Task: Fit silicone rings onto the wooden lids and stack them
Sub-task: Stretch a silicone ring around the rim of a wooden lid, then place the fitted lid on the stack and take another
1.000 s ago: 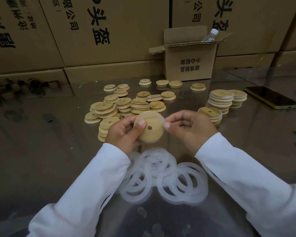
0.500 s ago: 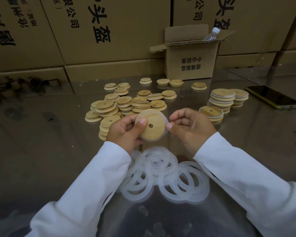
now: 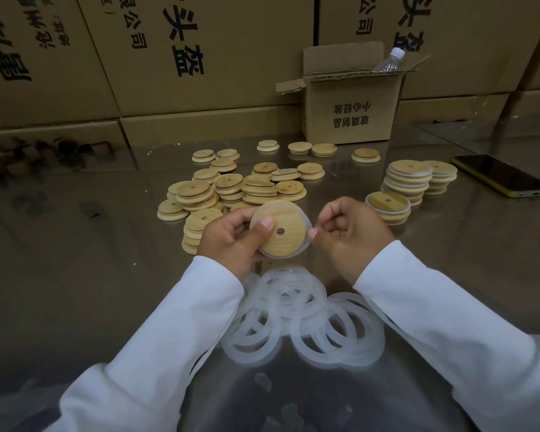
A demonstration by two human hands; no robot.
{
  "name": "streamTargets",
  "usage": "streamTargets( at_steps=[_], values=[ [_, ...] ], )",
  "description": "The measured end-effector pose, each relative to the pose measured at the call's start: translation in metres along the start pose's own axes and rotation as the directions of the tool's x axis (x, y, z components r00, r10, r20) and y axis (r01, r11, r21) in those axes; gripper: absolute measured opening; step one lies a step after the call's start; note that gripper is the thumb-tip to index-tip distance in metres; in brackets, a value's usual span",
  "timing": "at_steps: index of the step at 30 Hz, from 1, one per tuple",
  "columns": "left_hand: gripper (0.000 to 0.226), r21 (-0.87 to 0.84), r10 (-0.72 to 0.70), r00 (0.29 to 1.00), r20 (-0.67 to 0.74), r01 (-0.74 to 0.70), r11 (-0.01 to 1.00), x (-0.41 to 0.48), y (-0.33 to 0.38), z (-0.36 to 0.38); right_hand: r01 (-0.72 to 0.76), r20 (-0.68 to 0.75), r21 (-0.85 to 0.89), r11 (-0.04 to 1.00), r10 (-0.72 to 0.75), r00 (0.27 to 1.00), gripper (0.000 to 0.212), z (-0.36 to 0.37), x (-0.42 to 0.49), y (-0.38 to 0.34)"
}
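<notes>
— Where is the wooden lid, and which way does it face?

— The wooden lid (image 3: 284, 244) is held up off the surface (image 3: 75, 275), between the two hands and just above the heap of loose rings (image 3: 303, 316). It is a round disc, so it has no long axis. Its flat face tilts up toward the wearer, and the small hole sits just right of centre.

— And the grips?

— The left grip (image 3: 228, 238) is clamped on the lid, thumb across the face and fingers behind. The right grip (image 3: 349, 235) has its fingers curled, with thumb and forefinger pinching the silicone ring (image 3: 308, 224) at the lid's right edge. The ring shows as a pale band along the right and lower rim.

— What lies around?

— Behind the left grip are bare lids (image 3: 231, 191) in low piles. Behind the right grip stand ringed stacks (image 3: 409, 182). A phone (image 3: 502, 176) lies far right, well apart. At the back is a small open carton (image 3: 349, 113) with a bottle (image 3: 388, 62) poking out, set against big cartons (image 3: 200, 51).

— Anything in the way?

— The left thumb covers part of the lid's face, and the white sleeves (image 3: 169, 338) hide some of the loose rings.
</notes>
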State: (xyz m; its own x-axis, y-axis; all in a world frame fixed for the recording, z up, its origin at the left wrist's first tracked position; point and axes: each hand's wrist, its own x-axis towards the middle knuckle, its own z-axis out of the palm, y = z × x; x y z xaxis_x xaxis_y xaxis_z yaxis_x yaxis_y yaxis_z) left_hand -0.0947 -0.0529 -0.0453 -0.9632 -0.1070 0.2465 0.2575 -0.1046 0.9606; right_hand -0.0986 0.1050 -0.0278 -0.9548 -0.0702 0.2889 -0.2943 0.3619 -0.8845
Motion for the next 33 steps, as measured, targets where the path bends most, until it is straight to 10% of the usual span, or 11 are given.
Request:
streamTargets(
  at_steps=[26,33],
  values=[
    [0.036,-0.046,-0.135,0.983,0.123,0.141,0.989,-0.002,0.005,0.0,-0.063,0.182,0.127,0.99,0.04,0.983,0.008,-0.006,0.0,0.001],
    [0.022,0.105,0.0,0.986,-0.169,0.018,0.994,0.007,0.013,-0.016,-0.263,-0.277,0.356,0.897,0.37,0.886,0.005,-0.042,0.03,0.02]
  ],
)
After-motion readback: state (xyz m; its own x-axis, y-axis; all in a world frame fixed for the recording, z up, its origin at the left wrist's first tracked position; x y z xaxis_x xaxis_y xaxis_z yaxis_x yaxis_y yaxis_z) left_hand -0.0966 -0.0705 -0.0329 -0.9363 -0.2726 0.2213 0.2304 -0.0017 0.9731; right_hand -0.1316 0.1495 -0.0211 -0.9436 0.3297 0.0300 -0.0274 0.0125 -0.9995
